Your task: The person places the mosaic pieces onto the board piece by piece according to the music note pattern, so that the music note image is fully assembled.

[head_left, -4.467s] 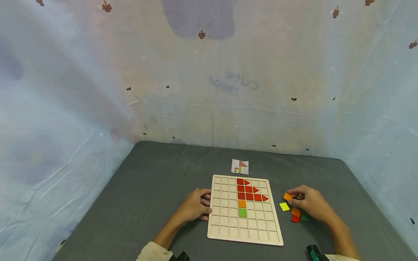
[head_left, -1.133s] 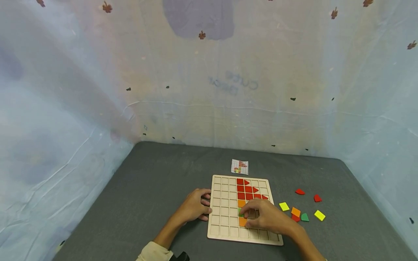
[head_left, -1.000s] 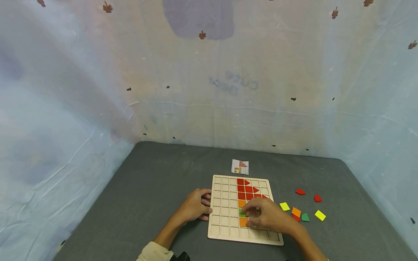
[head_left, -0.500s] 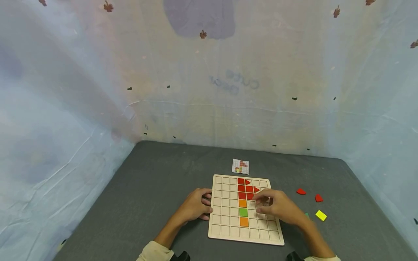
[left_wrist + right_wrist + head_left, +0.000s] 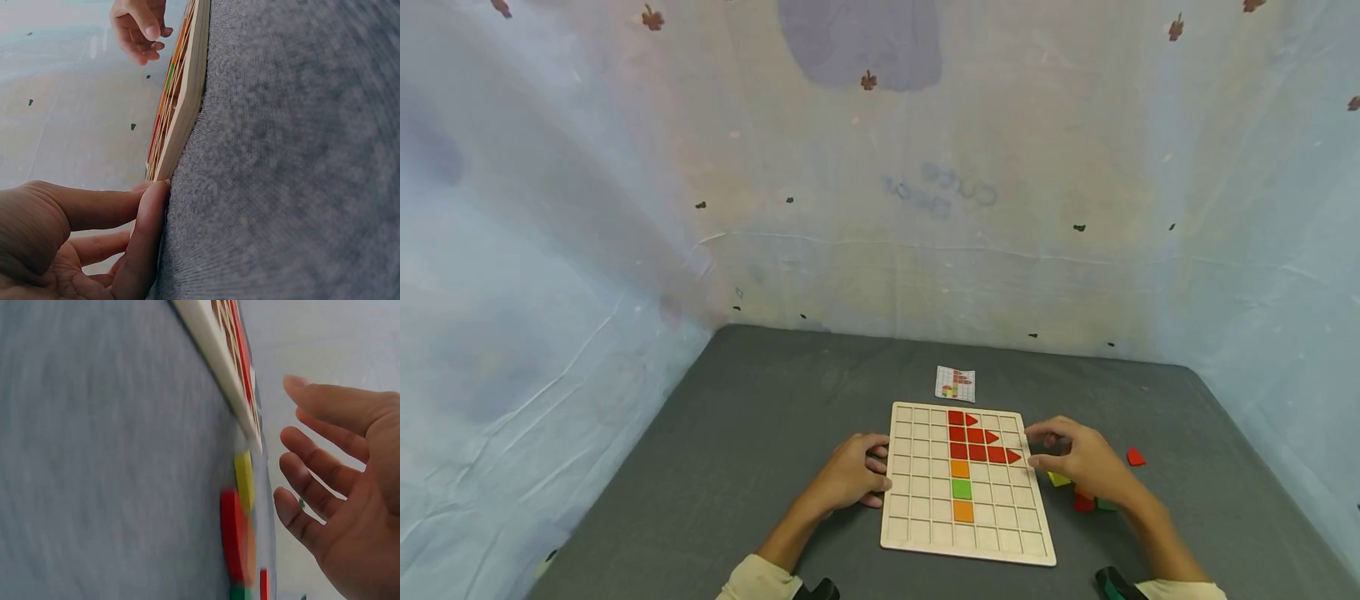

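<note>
My left hand holds the left edge of a wooden grid board, with thumb and a finger on its rim in the left wrist view. Set in the board are red squares and triangles, an orange square, a green square and a second orange square. My right hand hovers just off the board's right edge, fingers spread and holding nothing in the right wrist view. Partly under it lie a yellow tile, a red tile and a green tile.
A small printed pattern card lies behind the board. Another red tile is to the right of the right hand. The grey tabletop ends at a pale hanging sheet at the back and sides.
My right hand has carried an orange square onto the board below the green one, let it go, and moved back right over the loose tiles. The left hand stays at the board's edge.
</note>
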### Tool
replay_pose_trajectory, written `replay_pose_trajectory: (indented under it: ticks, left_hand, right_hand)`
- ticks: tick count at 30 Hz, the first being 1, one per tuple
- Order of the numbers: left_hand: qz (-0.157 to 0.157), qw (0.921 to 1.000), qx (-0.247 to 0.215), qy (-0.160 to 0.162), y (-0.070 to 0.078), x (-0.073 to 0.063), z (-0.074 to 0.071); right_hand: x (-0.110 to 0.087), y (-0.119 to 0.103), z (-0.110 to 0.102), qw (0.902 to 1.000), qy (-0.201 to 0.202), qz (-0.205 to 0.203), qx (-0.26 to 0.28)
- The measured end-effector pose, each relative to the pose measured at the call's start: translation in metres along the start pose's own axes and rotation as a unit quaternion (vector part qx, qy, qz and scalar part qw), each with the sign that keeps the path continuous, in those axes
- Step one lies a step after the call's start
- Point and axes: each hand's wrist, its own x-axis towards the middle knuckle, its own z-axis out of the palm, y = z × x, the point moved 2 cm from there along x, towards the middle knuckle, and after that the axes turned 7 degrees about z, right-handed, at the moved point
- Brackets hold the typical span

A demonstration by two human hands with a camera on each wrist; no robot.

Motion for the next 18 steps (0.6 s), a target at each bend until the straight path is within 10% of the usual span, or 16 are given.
replay_pose_trajectory:
  ticks: [18]
  left_hand:
    - [-0.003, 1.0, -0.003, 0.003, -0.001, 0.001, -0.001]
  right_hand:
    - [0.002, 0.056, -0.04, 0.9957, 0.021, 0.062, -0.065]
